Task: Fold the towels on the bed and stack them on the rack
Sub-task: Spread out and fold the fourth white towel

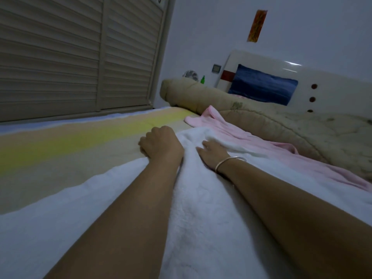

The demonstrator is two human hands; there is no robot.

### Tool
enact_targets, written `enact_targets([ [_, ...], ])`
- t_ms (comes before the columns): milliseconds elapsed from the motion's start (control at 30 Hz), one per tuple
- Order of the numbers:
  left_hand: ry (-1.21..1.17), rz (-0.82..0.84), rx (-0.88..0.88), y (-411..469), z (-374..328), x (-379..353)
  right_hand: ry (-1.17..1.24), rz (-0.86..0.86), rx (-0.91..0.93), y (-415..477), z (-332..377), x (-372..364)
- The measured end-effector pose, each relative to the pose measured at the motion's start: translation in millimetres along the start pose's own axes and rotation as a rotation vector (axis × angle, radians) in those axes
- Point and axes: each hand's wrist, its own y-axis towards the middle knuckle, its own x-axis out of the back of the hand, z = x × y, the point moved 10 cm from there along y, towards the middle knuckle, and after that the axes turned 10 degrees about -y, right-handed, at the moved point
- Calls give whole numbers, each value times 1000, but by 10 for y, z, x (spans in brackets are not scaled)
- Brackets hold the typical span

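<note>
While the white towel [201, 208] lies spread on the bed [60, 141], both forearms reach out over it. The left hand [161, 143] sits at its far edge, fingers curled under; whether they pinch cloth cannot be told. The right hand [211, 153], a bangle [229, 161] at the wrist, rests flat, fingers straight, on a fold. A pink towel [231, 127] lies just beyond, against a quilt [261, 121].

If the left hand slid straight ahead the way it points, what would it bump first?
The left hand would likely cross striped sheet, then meet the rolled beige quilt; the pink towel lies right of that line. Depth is unclear.
</note>
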Motion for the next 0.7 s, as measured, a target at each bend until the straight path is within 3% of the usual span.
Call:
enact_targets([
  [367, -184, 138, -1, -471, 265, 130, -47, 301, 156, -2018, 530, 242],
  [500, 47, 196, 21, -837, 750, 718, -26, 308, 130, -2696, 654, 189],
  [633, 326, 404, 39, -1327, 1404, 1483, 7, 286, 180, -3485, 1087, 301],
  [700, 328, 510, 67, -1612, 1673, 1742, -5, 290, 211, -3840, 1326, 316],
])
